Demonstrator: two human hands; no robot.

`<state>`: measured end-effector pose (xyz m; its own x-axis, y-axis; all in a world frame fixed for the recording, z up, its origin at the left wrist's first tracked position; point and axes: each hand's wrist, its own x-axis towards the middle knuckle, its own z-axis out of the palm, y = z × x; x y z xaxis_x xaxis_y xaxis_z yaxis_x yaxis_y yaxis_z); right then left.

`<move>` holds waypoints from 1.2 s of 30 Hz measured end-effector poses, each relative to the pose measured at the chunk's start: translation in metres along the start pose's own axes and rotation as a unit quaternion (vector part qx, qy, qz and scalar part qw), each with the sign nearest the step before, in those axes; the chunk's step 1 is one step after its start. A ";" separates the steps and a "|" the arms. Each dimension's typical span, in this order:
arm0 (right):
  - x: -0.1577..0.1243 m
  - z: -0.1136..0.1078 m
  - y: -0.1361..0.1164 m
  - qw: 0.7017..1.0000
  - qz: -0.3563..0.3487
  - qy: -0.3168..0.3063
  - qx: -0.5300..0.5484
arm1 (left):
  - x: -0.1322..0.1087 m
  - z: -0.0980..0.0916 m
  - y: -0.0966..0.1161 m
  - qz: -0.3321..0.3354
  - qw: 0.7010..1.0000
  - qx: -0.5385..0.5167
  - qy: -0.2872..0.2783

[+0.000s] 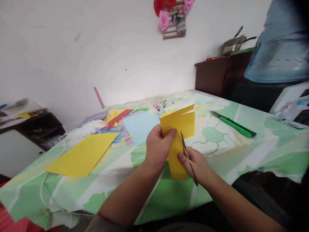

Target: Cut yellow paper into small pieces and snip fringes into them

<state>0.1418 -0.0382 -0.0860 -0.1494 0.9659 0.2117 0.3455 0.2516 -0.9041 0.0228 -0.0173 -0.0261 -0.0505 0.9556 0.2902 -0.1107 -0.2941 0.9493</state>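
A folded piece of yellow paper [178, 124] is pinched in my left hand [159, 145], thumb on its near face. Its upper right part splits into two flaps, and a strip hangs down below my fingers. My right hand [198, 166] grips a pair of scissors [187, 154], the blades pointing up and lying against the paper's right side. Whether the blades are apart is hard to make out. Flat on the table to the left lies a larger yellow sheet [82, 156]. To the right rests a green utility knife [234, 124], away from both hands.
A green and white patterned cloth covers the table [217, 148]. White string [84, 129], a light blue sheet [140, 125] and coloured paper scraps lie at the back left. Small figures [158, 108] stand farther back. A large water bottle [277, 48] stands at right.
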 end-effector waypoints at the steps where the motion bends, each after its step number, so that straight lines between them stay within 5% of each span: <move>1: 0.000 0.000 0.000 1.000 0.000 -0.002 0.000 | 0.001 0.000 0.000 0.004 1.000 0.006 0.000; 16: 0.020 0.009 -0.002 1.000 -0.005 -0.015 -0.011 | 0.004 -0.026 0.000 -0.023 0.998 -0.017 -0.054; 25: 0.011 0.010 -0.017 0.999 -0.019 -0.003 -0.046 | -0.003 -0.024 0.015 0.002 0.996 0.085 -0.035; 36: 0.007 0.010 -0.020 0.998 -0.004 0.028 -0.065 | -0.007 -0.019 0.018 0.022 0.998 0.036 -0.035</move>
<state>0.1244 -0.0366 -0.0703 -0.1020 0.9650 0.2418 0.4619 0.2612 -0.8476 0.0025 -0.0300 -0.0131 0.0163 0.9411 0.3376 -0.0374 -0.3369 0.9408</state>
